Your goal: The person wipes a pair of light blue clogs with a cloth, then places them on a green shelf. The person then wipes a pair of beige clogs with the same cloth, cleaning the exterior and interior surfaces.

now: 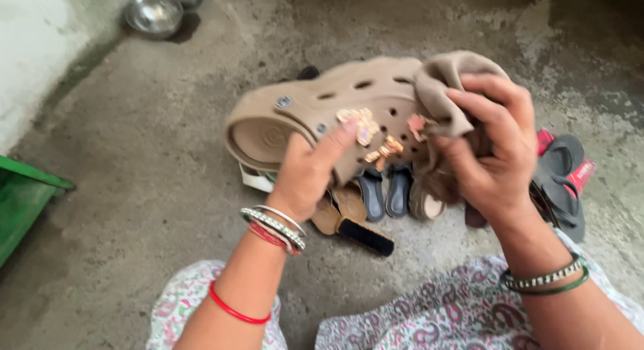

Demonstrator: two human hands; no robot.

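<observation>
Our left hand (305,179) grips the tan clog (322,115), its length running nine to three o'clock. Our right hand (493,155), at three o'clock, pinches a cloth (446,82) against the toe.

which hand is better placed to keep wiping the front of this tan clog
Right. The right hand already holds the tan cloth bunched against the clog toe; the left hand grips the clog's side, steadying it.

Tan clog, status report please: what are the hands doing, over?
Left hand grips tan clog from below. Right hand presses beige cloth on its toe. Footwear and brush on floor beneath.
</observation>
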